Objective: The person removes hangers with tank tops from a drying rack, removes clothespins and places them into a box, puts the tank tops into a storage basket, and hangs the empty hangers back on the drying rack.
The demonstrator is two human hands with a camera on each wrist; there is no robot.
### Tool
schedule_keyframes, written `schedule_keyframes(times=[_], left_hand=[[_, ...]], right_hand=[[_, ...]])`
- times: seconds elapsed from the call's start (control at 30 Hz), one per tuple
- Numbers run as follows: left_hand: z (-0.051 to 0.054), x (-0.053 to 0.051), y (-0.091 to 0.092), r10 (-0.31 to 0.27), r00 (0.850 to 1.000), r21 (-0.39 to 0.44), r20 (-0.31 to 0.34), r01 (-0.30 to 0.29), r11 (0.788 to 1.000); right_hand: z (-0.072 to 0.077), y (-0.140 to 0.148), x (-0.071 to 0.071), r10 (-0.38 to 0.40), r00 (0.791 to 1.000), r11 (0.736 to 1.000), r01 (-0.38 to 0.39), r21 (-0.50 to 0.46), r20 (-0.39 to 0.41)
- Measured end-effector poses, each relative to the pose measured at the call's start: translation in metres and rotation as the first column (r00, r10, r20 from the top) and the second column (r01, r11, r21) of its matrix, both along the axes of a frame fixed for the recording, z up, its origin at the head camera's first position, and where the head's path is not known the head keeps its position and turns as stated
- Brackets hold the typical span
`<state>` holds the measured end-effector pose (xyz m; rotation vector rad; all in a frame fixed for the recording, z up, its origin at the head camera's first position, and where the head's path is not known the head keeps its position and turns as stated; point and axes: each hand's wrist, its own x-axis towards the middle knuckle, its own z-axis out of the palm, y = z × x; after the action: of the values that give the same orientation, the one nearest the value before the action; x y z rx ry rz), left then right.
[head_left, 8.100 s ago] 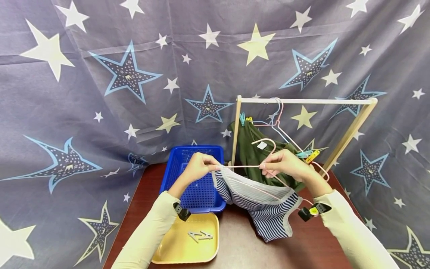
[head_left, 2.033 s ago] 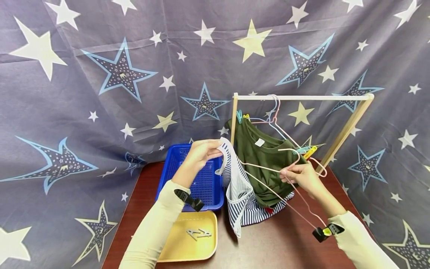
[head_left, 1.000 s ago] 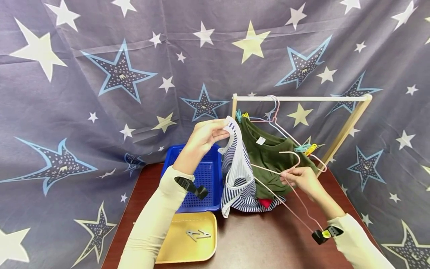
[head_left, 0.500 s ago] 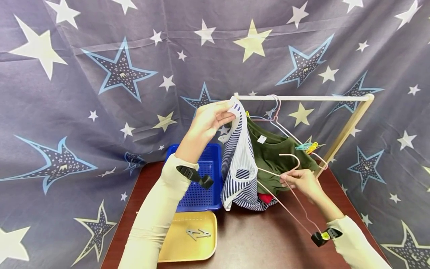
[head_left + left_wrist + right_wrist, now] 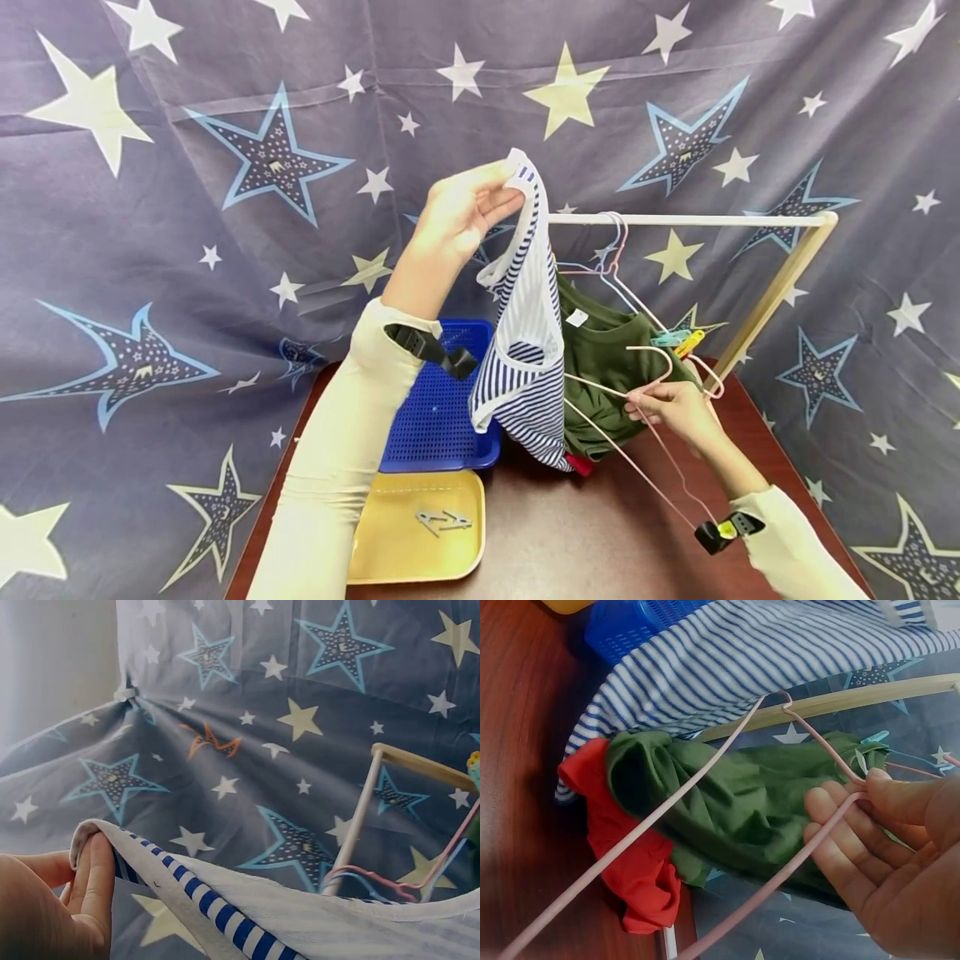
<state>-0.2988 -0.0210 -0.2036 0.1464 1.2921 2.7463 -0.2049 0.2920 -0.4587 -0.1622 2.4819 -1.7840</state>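
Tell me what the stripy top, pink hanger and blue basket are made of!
Striped top: matte, thin fabric, maybe cotton, as it droops in soft folds.
Pink clothes hanger: smooth, perhaps plastic-coated wire, since it is thin and evenly coloured.
Blue basket: probably moulded plastic, slightly shiny, with rows of tiny holes.

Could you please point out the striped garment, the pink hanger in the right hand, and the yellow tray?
Striped garment (image 5: 534,310), head view: its pale middle.
Pink hanger (image 5: 652,817), right wrist view: its long straight bar.
Yellow tray (image 5: 408,552), head view: its bare bottom.
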Motion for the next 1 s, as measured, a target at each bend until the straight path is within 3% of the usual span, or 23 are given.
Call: schedule_keyframes(times=[0.2,0.57,0.77,1.0], left_hand=[[0.027,-0.002,-0.007,0.026,1.0,0.005,-0.018,-0.026,1.0],[0.067,0.003,-0.026,0.09,0.996,0.063,-0.006,-0.09,0.994],[0.084,0.003,-0.039,0.103,0.995,0.071,-0.017,-0.102,0.992],[0.099,-0.005,-0.057,0.144,0.989,0.093,0.037,-0.147,0.985]], right_hand=[[0.001,-0.001,0.001,-0.007,1.0,1.0,0.007,0.008,0.003],[-0.002,-0.003,0.001,-0.011,1.0,1.0,0.011,0.001,0.012],[-0.002,-0.004,0.002,-0.004,1.0,1.0,0.004,-0.018,0.008],[-0.004,-0.002,0.0,0.001,1.0,1.0,0.0,-0.027,0.005]])
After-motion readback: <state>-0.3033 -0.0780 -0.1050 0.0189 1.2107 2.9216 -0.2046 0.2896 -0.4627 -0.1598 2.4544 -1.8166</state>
